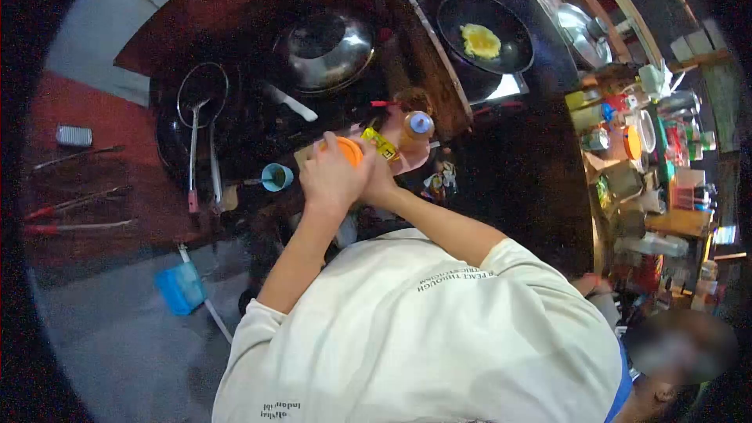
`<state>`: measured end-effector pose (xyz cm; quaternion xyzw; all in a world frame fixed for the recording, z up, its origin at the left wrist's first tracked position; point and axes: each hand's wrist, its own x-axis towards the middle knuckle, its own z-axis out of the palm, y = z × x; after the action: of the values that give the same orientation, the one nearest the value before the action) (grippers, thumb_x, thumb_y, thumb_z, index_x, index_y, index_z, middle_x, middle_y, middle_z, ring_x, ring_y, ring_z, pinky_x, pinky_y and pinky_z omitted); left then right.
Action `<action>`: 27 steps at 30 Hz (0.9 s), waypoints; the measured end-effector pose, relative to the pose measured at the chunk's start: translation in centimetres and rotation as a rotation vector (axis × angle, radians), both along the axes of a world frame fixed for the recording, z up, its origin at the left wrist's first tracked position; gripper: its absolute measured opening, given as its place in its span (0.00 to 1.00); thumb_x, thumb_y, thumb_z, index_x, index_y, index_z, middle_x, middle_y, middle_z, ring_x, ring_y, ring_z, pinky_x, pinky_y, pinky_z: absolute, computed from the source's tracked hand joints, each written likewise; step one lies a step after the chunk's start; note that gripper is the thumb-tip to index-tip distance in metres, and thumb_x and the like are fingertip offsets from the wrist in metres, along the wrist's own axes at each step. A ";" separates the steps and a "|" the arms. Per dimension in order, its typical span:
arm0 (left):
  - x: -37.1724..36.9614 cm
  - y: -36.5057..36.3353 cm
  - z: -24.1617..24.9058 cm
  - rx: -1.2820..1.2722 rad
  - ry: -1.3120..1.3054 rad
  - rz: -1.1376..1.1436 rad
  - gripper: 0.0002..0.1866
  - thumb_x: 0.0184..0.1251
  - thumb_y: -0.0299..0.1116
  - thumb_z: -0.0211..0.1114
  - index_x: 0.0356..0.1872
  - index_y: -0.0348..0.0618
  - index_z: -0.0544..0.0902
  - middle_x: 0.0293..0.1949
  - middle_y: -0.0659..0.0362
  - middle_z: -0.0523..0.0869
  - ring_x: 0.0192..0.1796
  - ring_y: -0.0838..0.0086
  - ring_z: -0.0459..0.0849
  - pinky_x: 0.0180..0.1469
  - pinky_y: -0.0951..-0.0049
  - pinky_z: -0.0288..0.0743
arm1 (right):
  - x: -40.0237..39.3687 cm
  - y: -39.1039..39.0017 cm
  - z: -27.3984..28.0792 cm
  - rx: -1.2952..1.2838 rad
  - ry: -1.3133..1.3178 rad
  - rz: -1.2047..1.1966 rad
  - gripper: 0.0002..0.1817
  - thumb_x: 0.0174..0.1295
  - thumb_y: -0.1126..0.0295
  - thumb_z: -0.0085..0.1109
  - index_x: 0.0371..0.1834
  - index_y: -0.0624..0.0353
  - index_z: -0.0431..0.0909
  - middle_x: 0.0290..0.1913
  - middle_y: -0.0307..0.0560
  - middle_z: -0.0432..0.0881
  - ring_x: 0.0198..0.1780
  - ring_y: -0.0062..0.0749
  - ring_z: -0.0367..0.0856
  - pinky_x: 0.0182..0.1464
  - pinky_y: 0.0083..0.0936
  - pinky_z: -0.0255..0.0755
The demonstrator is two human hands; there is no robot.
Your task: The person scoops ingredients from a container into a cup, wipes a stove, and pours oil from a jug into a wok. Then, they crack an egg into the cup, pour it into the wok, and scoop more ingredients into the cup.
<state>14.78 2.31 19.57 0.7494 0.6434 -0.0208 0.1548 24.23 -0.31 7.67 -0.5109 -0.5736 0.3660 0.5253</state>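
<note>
Both hands are together at the middle of the head view, around a container with an orange lid [342, 149]. My left hand [333, 178] lies over the lid with its fingers curled on it. Beside it, my right hand [379, 182] is wrapped round the container's side; most of its body is hidden by the hands. A yellow packet [379, 143] lies just beyond the hands. Near it stands a bottle with a pale blue cap [421, 123]. To the left is a light blue cup [276, 178] with a handle sticking out of it.
An egg [480, 41] lies in a black frying pan [517, 55] at the back right. A shiny domed metal lid [333, 55] and a white-handled utensil [291, 103] are ahead. A ladle [195, 149] and strainer rest left. Crowded shelves [681, 223] and another person [658, 399] are right.
</note>
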 end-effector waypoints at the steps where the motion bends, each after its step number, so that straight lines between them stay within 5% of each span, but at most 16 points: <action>1: 0.1 0.4 0.1 -0.014 0.020 0.032 0.45 0.60 0.66 0.65 0.60 0.30 0.72 0.54 0.35 0.84 0.46 0.44 0.90 0.47 0.49 0.86 | 0.1 0.2 1.6 0.044 -0.100 -0.046 0.35 0.43 0.62 0.80 0.56 0.62 0.77 0.50 0.54 0.82 0.56 0.46 0.81 0.62 0.36 0.72; 3: 0.2 1.2 0.7 0.002 0.046 0.057 0.47 0.59 0.71 0.63 0.53 0.25 0.76 0.41 0.38 0.89 0.45 0.45 0.91 0.47 0.52 0.86 | 0.3 0.4 3.0 0.025 -0.093 -0.032 0.35 0.43 0.63 0.80 0.56 0.62 0.77 0.49 0.53 0.82 0.56 0.45 0.81 0.62 0.36 0.73; 6: 0.3 2.0 0.4 -0.003 0.101 0.052 0.47 0.58 0.71 0.64 0.50 0.24 0.77 0.37 0.40 0.90 0.45 0.46 0.91 0.45 0.52 0.86 | 0.5 0.4 3.7 0.001 -0.266 -0.013 0.37 0.43 0.63 0.81 0.58 0.63 0.75 0.51 0.52 0.81 0.55 0.44 0.81 0.61 0.36 0.73; 8: 0.1 1.9 1.0 -0.088 0.085 0.017 0.47 0.59 0.70 0.65 0.56 0.27 0.76 0.40 0.38 0.89 0.45 0.45 0.90 0.47 0.52 0.85 | 0.6 0.7 1.3 0.033 0.072 -0.014 0.40 0.42 0.61 0.82 0.60 0.62 0.74 0.53 0.52 0.80 0.57 0.46 0.80 0.61 0.36 0.73; 10: -1.0 0.7 -0.3 0.375 -0.039 -0.410 0.44 0.60 0.67 0.65 0.61 0.33 0.75 0.42 0.36 0.86 0.45 0.44 0.89 0.49 0.50 0.83 | 0.7 0.6 -0.6 0.049 0.030 -0.041 0.41 0.43 0.60 0.82 0.61 0.62 0.73 0.53 0.53 0.80 0.57 0.47 0.80 0.61 0.37 0.72; 16: 1.2 0.8 1.0 -0.006 0.081 0.003 0.50 0.63 0.69 0.62 0.70 0.33 0.69 0.46 0.36 0.86 0.48 0.40 0.88 0.54 0.46 0.81 | 1.0 -0.1 1.1 0.015 -0.008 0.075 0.44 0.42 0.59 0.83 0.64 0.60 0.71 0.56 0.54 0.78 0.59 0.49 0.79 0.63 0.40 0.72; 18: 1.4 1.4 1.5 -0.078 0.105 0.093 0.51 0.63 0.71 0.60 0.71 0.32 0.69 0.46 0.35 0.87 0.50 0.39 0.88 0.55 0.46 0.81 | 0.6 0.0 0.0 0.167 -0.303 -0.039 0.44 0.45 0.58 0.82 0.65 0.61 0.69 0.59 0.54 0.78 0.61 0.50 0.78 0.65 0.39 0.70; 19: 1.2 1.7 2.0 -0.086 0.060 0.112 0.51 0.63 0.72 0.58 0.70 0.31 0.70 0.47 0.33 0.87 0.51 0.38 0.87 0.57 0.47 0.80 | 0.5 0.1 -0.2 0.046 -0.037 0.015 0.44 0.42 0.59 0.83 0.63 0.60 0.70 0.58 0.53 0.78 0.60 0.49 0.78 0.64 0.39 0.72; 22: -0.8 2.9 0.3 0.003 -0.056 0.165 0.40 0.67 0.69 0.58 0.58 0.37 0.80 0.43 0.36 0.89 0.49 0.42 0.88 0.55 0.48 0.81 | 1.2 -0.7 -0.3 0.027 -0.082 -0.132 0.43 0.42 0.62 0.83 0.63 0.59 0.70 0.57 0.52 0.79 0.58 0.48 0.80 0.63 0.39 0.73; 23: -2.2 3.8 -1.2 -0.019 -0.295 0.205 0.40 0.68 0.68 0.58 0.57 0.34 0.82 0.43 0.37 0.89 0.50 0.46 0.89 0.54 0.51 0.81 | 1.0 0.1 -2.9 0.035 -0.049 -0.148 0.55 0.32 0.59 0.89 0.68 0.58 0.67 0.61 0.52 0.77 0.63 0.47 0.76 0.67 0.40 0.70; 25: -4.8 4.4 -3.3 -0.193 -0.753 0.294 0.33 0.75 0.60 0.57 0.48 0.33 0.87 0.38 0.45 0.90 0.47 0.64 0.91 0.50 0.60 0.81 | 1.7 1.1 -3.3 0.085 -0.108 -0.116 0.55 0.32 0.59 0.89 0.68 0.59 0.67 0.61 0.52 0.77 0.63 0.46 0.76 0.68 0.40 0.69; 27: -5.6 3.4 -8.2 -0.313 -1.357 0.446 0.32 0.80 0.61 0.49 0.47 0.39 0.86 0.39 0.56 0.89 0.41 0.71 0.88 0.46 0.65 0.82 | 1.2 1.0 -2.2 0.129 0.229 -0.068 0.52 0.34 0.59 0.87 0.67 0.62 0.69 0.64 0.51 0.77 0.66 0.43 0.75 0.70 0.39 0.68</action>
<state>9.19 5.73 11.32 0.4176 0.5325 0.3884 0.6254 25.45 0.67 5.44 -0.4500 -0.5145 0.3662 0.6315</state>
